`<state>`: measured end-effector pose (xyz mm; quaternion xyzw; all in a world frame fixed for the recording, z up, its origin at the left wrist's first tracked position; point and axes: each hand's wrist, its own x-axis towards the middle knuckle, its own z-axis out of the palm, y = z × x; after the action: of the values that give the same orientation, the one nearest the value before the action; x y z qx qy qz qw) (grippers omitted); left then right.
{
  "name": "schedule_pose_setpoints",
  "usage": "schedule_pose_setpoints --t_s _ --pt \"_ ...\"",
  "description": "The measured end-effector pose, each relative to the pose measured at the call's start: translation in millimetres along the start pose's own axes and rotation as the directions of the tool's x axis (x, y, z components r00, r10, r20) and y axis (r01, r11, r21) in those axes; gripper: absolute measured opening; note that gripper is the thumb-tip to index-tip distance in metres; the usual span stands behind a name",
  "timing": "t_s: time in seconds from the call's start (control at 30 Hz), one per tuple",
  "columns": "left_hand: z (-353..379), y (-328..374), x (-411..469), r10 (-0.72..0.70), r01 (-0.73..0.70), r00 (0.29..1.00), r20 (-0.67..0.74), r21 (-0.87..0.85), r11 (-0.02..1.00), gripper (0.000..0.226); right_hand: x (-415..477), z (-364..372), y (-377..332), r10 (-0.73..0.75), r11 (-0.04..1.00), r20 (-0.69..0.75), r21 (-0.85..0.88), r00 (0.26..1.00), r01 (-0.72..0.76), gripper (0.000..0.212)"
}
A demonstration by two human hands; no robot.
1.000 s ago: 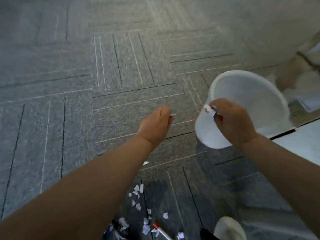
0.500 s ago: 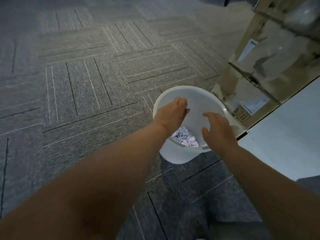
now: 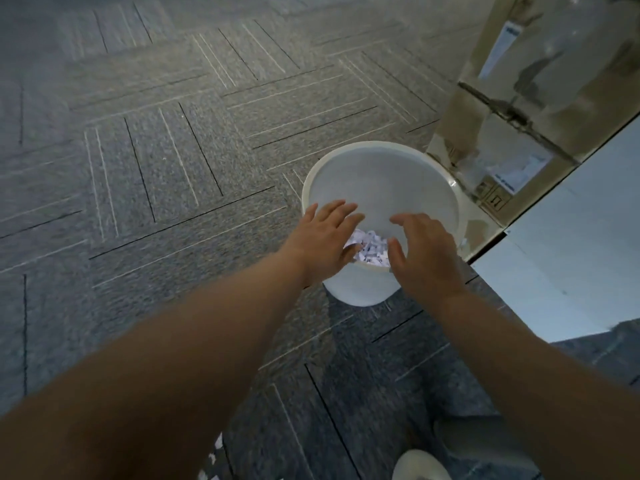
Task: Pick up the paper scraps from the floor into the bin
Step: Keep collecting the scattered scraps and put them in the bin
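Over the white bin (image 3: pixel 381 174) both hands hover with fingers spread and nothing in them, the left hand (image 3: pixel 325 237) above the near-left rim and the right hand (image 3: pixel 426 254) above the near-right rim, palms turned down toward the opening. At the bottom of the bin, between the two hands, a heap of paper scraps (image 3: pixel 369 249) shows white with a faint bluish tint. More scraps on the floor (image 3: pixel 216 445) lie at the lower edge of the view, beside the left forearm, small and scattered on the grey carpet (image 3: pixel 156 168). Such bits look feather-light, limp and easily torn; I judge they would cling to the carpet pile and drift at any puff of air, so they want pinching between fingertips or gathering into a cupped palm, several at a time, then releasing low inside the bin. The bin itself looks like thin plastic, light enough to tip if knocked, and its rolled rim is the natural place to steady it. Just behind it stand cardboard boxes (image 3: pixel 502 116) wrapped in clear film, bearing white stickers (image 3: pixel 512 174) and some small handling symbols, but the print is too blurred to read, and I can make out no brand. A pale shoe (image 3: pixel 420 465) shows at the bottom.
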<state>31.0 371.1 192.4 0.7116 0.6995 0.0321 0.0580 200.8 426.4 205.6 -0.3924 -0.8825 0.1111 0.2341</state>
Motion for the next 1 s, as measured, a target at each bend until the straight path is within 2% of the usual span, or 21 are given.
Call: schedule_pose_setpoints --t_s 0.1,0.17,0.3,0.43,0.57,0.67,0.77,0.83,0.9,1.0 --pt "2.7 -9.2 -30.1 0.075 -0.080 0.977 -0.201 -0.015 0.997 0.050 -9.2 8.1 -22.3 -0.115 0.993 -0.034 0.019 0.993 0.116 0.034" --pt "7.8 -20.7 -57.9 0.058 -0.064 0.964 -0.261 -0.014 0.998 0.048 -16.3 16.3 -40.0 -0.215 0.976 -0.053 0.021 0.975 0.217 0.031" --pt "26.1 -45.9 -132.1 -0.037 0.045 0.981 -0.191 0.038 0.998 0.048 -36.9 39.6 -74.8 -0.366 0.929 -0.018 0.049 0.930 0.367 0.026" --pt "56.8 -61.9 -217.7 -0.152 0.161 0.981 -0.124 0.070 0.984 0.048 -72.3 69.4 -99.2 -0.392 0.920 0.136 0.065 0.910 0.387 0.030" --pt "91.9 -54.1 -299.3 -0.263 0.270 0.962 -0.074 0.104 0.957 0.049 -128.1 105.6 -108.5 -0.419 0.904 0.304 0.054 0.855 0.424 0.029" --pt "126.5 -35.9 -358.1 -0.346 0.350 0.937 -0.050 0.130 0.928 0.047 -179.5 122.9 -115.6 -0.461 0.880 0.417 0.097 0.783 0.465 0.033" --pt "164.3 -7.7 -411.3 -0.385 0.383 0.923 0.010 0.077 0.921 0.046 -235.8 136.6 -114.7 -0.511 0.843 0.542 0.162 0.667 0.513 0.032" --pt "186.0 13.6 -437.4 -0.374 0.370 0.923 0.085 0.060 0.927 0.054 -270.6 142.6 -111.5 -0.506 0.837 0.628 0.194 0.591 0.511 0.031" --pt "200.0 32.6 -453.3 -0.365 0.365 0.913 0.182 0.031 0.930 0.063 -299.6 148.5 -109.4 -0.476 0.846 0.700 0.202 0.532 0.493 0.029" --pt "214.6 48.7 -465.3 -0.365 0.365 0.901 0.235 0.046 0.930 0.061 -330.6 158.6 -104.4 -0.366 0.869 0.818 0.129 0.445 0.478 0.037"
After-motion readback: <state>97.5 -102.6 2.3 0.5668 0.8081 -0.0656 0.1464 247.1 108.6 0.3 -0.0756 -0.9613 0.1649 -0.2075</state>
